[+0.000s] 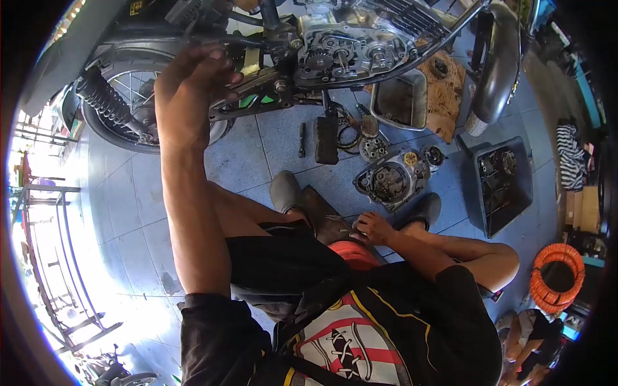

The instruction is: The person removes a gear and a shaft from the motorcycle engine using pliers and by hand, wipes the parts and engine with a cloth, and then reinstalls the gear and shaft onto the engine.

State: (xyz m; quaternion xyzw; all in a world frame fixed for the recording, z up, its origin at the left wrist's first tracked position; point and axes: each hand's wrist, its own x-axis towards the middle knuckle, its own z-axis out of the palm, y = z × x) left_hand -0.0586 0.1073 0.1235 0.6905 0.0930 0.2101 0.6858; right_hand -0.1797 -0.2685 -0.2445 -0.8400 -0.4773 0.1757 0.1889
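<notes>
Facing the open engine (356, 55), person stays low; engine sits between 12 and 1 o'clock, gears exposed. Left hand (192, 80) hangs at 10–11 o'clock, in front of the rear wheel (129, 87) and nearest the frame (278, 85); its fingers are bent and a bit apart, but can't tell if they touch or pinch anything. Right hand (374, 228) is at 4 o'clock, low between the feet, near an orange-red item (354, 253); fingers curled in, can't tell if anything is in them.

Cover (389, 180) lies on the floor near 3 o'clock, loose gear (433, 155) just beside it. Tray (425, 103) at 2, bin (481, 193) with parts out at 3. Block (326, 140) and thin tool (302, 139) at 12.

Step in hand, my judgement: mid-service on the opened engine, between part handlings; stripping or refitting unclear. Next move, if on the gears, calls for swinging the left hand clockwise to the engine, with care around the exposed shafts. Cover work would need both hands.
</notes>
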